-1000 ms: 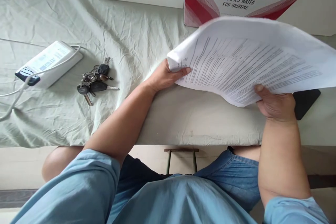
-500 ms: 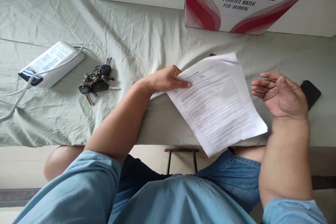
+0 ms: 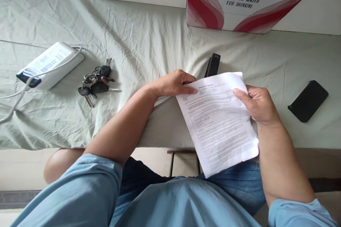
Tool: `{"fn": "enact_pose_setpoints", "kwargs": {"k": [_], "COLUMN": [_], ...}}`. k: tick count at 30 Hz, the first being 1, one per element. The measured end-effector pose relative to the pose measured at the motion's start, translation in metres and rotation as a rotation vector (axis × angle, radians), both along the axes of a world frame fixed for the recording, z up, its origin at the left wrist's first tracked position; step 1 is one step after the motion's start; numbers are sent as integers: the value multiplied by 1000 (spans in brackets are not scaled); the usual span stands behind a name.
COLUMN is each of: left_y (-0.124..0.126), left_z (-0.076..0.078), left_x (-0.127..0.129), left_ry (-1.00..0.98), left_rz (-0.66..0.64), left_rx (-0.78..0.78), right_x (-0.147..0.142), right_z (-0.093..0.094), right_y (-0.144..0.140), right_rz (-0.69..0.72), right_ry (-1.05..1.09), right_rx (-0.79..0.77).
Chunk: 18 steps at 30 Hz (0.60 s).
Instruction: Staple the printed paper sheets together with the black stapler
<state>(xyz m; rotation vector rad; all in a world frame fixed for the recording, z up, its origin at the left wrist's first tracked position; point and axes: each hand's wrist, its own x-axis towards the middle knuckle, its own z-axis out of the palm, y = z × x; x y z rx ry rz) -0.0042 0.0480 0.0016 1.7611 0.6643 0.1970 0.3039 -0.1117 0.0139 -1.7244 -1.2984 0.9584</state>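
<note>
Papers are being squared: we are pinching their top corners with left hand and right hand. Next, we judge, calls for reaching the stapler just beyond the papers.

I hold a printed sheet of paper by its top corners, my left hand pinching the corner at ten o'clock and my right hand gripping the edge at two o'clock. A black stapler lies just beyond the sheet at twelve o'clock. On the wrinkled cloth a bunch of keys sits at nine o'clock and a black phone at three.
</note>
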Motion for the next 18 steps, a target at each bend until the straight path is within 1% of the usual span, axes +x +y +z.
{"fn": "enact_pose_setpoints", "kwargs": {"k": [3, 4, 5, 7, 10, 12, 15, 18], "left_y": [-2, -3, -3, -4, -3, -4, -6, -8], "left_z": [3, 4, 3, 2, 0, -1, -2, -6], "left_x": [1, 2, 2, 4, 5, 6, 9, 13], "left_ry": [35, 46, 53, 51, 34, 42, 56, 46], "left_rz": [6, 1, -9, -36, -62, -63, -17, 77], "left_rx": [-2, -1, 13, 72, 133, 146, 144, 127], "right_x": [17, 21, 23, 22, 12, 7, 7, 14], "right_z": [7, 8, 9, 6, -5, -14, -25, -32], "right_y": [-4, -5, -5, -5, -1, 2, 6, 8], "right_rz": [80, 112, 131, 119, -6, -75, -124, -164], "right_ry": [115, 144, 166, 196, 231, 211, 120, 57], "right_rx": [-254, -307, -326, -283, -106, -33, -21, -38]}}
